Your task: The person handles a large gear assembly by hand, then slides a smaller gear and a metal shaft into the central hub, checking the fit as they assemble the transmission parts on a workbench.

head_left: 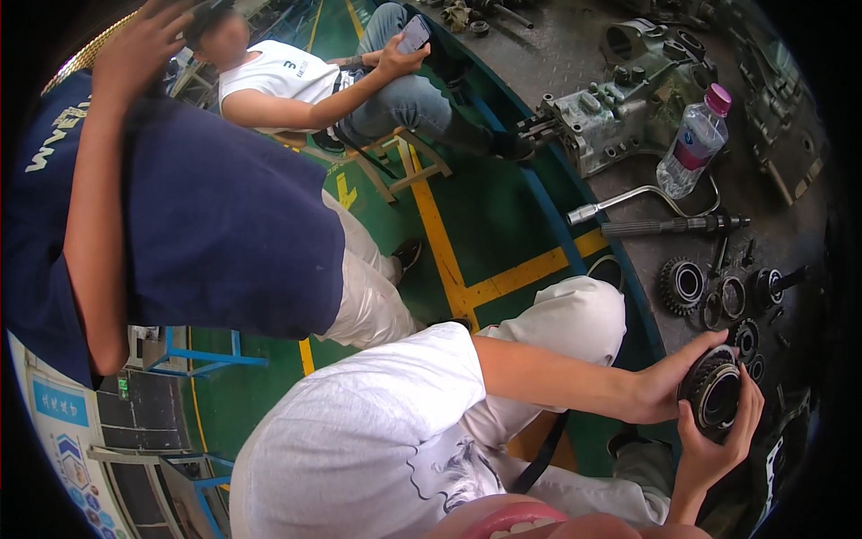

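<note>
A round, dark metal gear (718, 395) with a toothed rim and a paler ring around its central bore is held over the edge of the workbench. My left hand (666, 386) grips it from the left, with thumb and fingers along its upper rim. From below and the right, my right hand (716, 454) wraps around the same gear. Just beyond my hands lie another toothed gear (682, 286), a thin metal ring (732, 296), a small bearing-like ring (745, 337) and several bolts. My palms are partly hidden.
Further up the dark workbench (557, 54) lie a splined shaft (664, 226), a bent-handled wrench (628, 197), a clear bottle (691, 148) with a pink cap and a metal gearbox housing (611, 117). A person in navy (224, 207) stands at left; another sits holding a phone (414, 36).
</note>
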A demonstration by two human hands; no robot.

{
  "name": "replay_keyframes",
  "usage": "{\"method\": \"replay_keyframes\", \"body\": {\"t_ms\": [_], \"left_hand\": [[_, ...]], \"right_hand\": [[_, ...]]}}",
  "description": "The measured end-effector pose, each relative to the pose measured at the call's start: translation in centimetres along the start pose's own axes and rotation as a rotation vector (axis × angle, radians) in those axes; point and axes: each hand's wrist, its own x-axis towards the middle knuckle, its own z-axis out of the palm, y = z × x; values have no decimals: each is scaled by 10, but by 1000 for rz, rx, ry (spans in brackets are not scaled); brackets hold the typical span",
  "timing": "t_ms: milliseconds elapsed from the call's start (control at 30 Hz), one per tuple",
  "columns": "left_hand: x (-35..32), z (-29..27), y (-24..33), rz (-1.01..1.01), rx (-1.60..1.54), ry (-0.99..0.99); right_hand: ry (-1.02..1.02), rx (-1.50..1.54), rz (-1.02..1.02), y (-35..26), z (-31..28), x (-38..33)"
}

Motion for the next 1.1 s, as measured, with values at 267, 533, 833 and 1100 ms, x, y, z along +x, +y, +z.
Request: {"method": "replay_keyframes", "body": {"t_ms": [267, 533, 833, 1100], "left_hand": [[3, 2, 6, 33, -154, 100], [-2, 18, 28, 40, 52, 96], [-12, 18, 25, -8, 9, 123], [-12, 11, 19, 6, 18, 61]], "right_hand": [[35, -25, 29, 2, -7, 0], [141, 87, -84, 2, -5, 14], [134, 58, -121, -2, -1, 11], [123, 26, -136, -1, 2, 8]]}}
